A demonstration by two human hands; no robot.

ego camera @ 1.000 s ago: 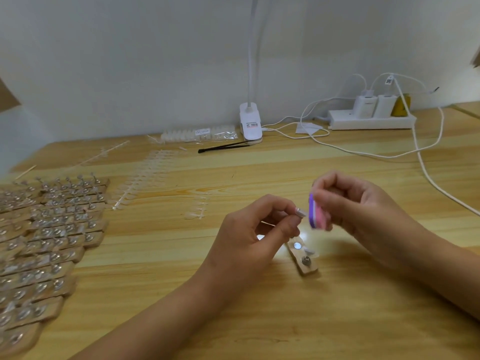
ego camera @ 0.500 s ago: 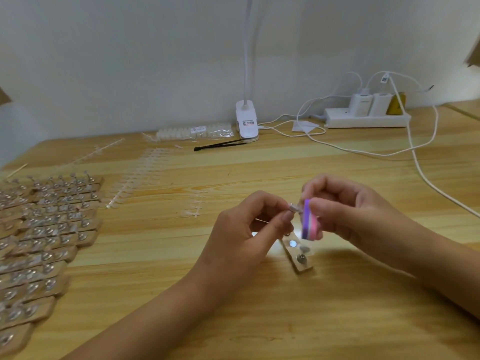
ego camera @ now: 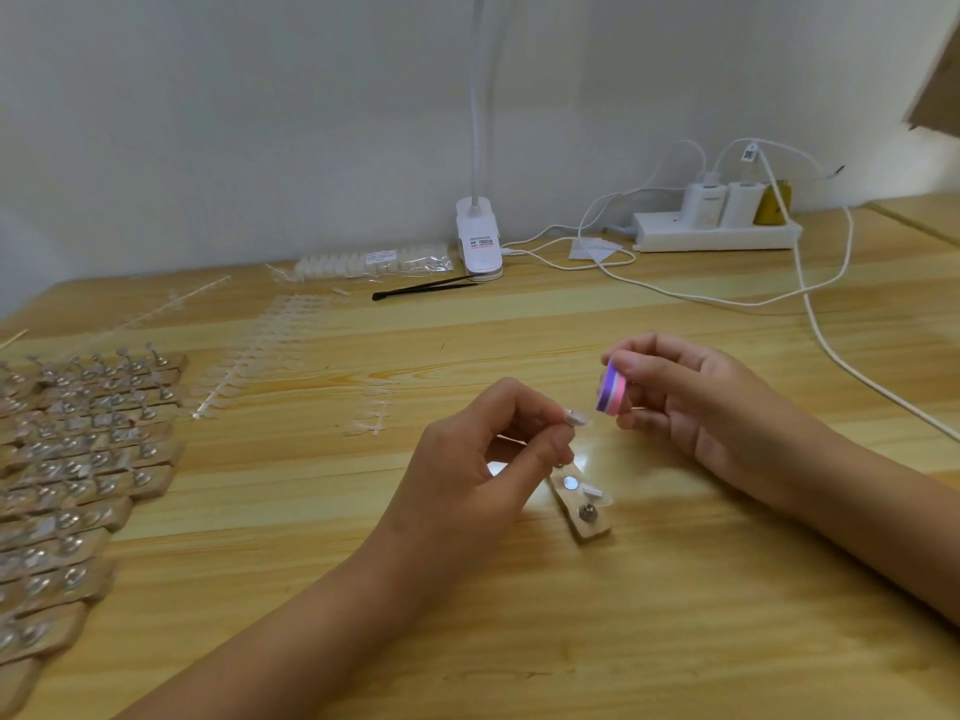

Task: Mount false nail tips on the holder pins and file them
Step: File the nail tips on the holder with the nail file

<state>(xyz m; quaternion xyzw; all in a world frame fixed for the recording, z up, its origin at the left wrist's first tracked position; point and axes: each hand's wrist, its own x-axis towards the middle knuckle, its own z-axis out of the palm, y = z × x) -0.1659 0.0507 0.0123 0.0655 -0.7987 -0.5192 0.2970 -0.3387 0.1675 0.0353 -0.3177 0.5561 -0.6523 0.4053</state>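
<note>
Purple-pink file (ego camera: pixel 612 393) pinched by right hand (ego camera: pixel 691 402); left hand (ego camera: pixel 467 459) pinches nail tip (ego camera: pixel 576 419).

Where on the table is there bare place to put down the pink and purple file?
Bare wood lies between the wooden holder and the near edge, and in a band between the right hand and the tweezers. The left is crowded: rows of holders and nail tip strips.
</note>
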